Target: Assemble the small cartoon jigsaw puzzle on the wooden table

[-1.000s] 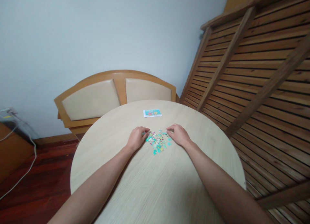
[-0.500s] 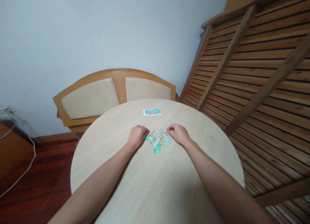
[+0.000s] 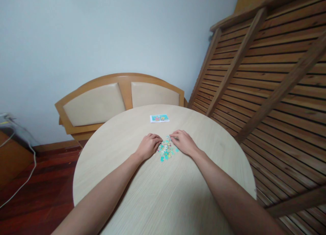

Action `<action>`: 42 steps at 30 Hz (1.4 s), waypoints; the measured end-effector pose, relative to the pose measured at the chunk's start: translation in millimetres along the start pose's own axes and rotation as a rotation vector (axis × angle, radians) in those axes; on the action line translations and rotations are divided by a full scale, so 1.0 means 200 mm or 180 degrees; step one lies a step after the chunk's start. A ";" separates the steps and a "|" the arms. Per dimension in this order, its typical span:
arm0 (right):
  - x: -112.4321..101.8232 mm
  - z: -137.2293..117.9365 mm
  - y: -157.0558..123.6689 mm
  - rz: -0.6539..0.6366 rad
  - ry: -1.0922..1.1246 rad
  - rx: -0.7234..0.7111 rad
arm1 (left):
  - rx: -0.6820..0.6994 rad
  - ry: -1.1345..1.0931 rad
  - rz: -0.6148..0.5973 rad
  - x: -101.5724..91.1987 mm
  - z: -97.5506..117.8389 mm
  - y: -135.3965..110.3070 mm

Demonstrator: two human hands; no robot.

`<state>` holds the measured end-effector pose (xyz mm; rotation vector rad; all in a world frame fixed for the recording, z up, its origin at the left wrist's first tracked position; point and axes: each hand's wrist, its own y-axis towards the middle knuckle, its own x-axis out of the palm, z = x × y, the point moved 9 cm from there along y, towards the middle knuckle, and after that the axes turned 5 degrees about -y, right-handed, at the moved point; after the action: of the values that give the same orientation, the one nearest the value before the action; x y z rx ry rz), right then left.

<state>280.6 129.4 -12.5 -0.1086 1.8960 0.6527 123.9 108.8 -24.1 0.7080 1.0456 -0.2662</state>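
Observation:
A loose pile of jigsaw puzzle pieces [image 3: 166,151], mostly turquoise with white, yellow and pink bits, lies near the middle of the round table. My left hand [image 3: 149,145] rests at the pile's left edge, its fingers stretched over the pieces there. From the other side, my right hand [image 3: 183,141] reaches over the upper right of the pile, fingers extended and touching or just above some pieces. Neither hand visibly lifts a piece. Beyond the pile lies a small picture card [image 3: 160,118] with a turquoise background and colourful figures.
The round pale wood table [image 3: 152,194] carries the pieces and card. Behind it stands a wooden headboard [image 3: 128,92] with cream panels against the wall. A slatted wooden frame [image 3: 267,85] leans at the right. A white cable [image 3: 34,163] hangs at the left.
Both hands have moved inward over the pile's edges, and their fingers have straightened from a more curled pose. The pieces sit slightly closer together between them.

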 end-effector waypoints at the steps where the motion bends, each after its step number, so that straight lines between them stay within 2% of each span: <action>1: 0.01 -0.03 0.00 -0.0045 0.0039 -0.0112 | 0.0033 -0.0015 -0.0010 0.00 0.01 0.00; 4: 0.05 -0.08 -0.01 -0.0214 0.0035 -0.0310 | 0.0127 -0.0034 -0.0074 0.01 0.02 0.00; 7: 0.06 -0.09 -0.02 -0.0272 0.0032 -0.0315 | 0.0188 0.0012 -0.0175 0.01 0.04 0.00; 19: 0.01 -0.10 -0.02 -0.0211 0.0044 -0.0263 | 0.0175 0.0264 -0.0286 0.00 0.09 0.01; 29: -0.01 -0.05 -0.01 -0.0040 0.0112 0.0085 | 0.0245 0.0094 -0.0158 -0.01 0.09 0.01; 35: 0.00 0.00 -0.04 -0.0192 0.0581 0.0514 | 0.0255 0.0099 -0.0147 0.00 0.07 0.00; 42: -0.03 0.03 -0.02 0.0000 0.0747 0.0454 | 0.0260 0.0036 -0.0083 0.00 0.06 0.00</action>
<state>288.6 127.2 -10.7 -0.0970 2.1624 0.5203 132.4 102.0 -20.2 0.7705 1.0599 -0.3295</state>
